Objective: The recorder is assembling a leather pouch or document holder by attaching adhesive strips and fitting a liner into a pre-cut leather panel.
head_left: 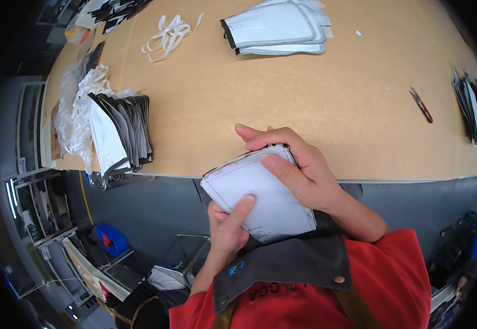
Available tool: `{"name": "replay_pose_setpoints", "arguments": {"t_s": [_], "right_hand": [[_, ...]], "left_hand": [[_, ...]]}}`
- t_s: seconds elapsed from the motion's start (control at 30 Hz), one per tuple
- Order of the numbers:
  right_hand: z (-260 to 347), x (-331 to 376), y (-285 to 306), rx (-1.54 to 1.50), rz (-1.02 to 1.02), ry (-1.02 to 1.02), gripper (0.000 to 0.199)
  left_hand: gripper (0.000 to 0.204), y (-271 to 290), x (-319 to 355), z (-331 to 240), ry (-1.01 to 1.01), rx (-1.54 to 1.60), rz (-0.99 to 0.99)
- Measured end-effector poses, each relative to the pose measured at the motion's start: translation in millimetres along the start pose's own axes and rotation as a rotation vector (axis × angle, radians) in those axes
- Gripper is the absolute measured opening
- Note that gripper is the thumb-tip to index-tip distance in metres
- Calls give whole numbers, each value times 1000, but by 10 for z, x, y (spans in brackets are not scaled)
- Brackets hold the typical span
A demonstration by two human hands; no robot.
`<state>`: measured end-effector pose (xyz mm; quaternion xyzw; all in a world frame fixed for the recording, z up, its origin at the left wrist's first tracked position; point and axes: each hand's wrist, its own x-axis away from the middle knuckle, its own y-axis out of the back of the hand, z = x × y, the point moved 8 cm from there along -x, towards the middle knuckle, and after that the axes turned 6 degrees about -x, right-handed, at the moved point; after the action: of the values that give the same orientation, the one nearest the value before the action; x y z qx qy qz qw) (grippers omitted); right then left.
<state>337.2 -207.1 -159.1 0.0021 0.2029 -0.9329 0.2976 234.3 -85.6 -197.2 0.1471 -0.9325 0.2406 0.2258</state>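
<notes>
In front of my body, just off the near edge of the table, I hold a white fabric panel [260,200] with stitched lines along its border and a dark edge at the far side. My left hand [227,227] is closed on its lower left side, thumb lying on the white face. At its upper right, my right hand [301,170] grips it with the thumb on top, while the fingers reach over the far edge. What lies behind the panel is hidden, and I cannot tell how many layers it has.
A stack of dark-edged white panels [109,134] is at the table's left, beside white strips [87,104]. Larger panels [274,24] and a loose white tape [170,35] lie at the back. Red-handled thread snips [421,105] and another panel bundle [472,107] are on the right.
</notes>
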Motion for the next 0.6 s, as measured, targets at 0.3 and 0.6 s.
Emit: {"name": "replay_pose_setpoints", "arguments": {"t_s": [0.3, 0.6], "right_hand": [[-17, 8, 5, 82, -36, 20, 27], [-46, 15, -70, 255, 20, 48, 65]], "left_hand": [[44, 17, 6, 32, -6, -91, 10], [41, 42, 24, 7, -47, -102, -42]]}}
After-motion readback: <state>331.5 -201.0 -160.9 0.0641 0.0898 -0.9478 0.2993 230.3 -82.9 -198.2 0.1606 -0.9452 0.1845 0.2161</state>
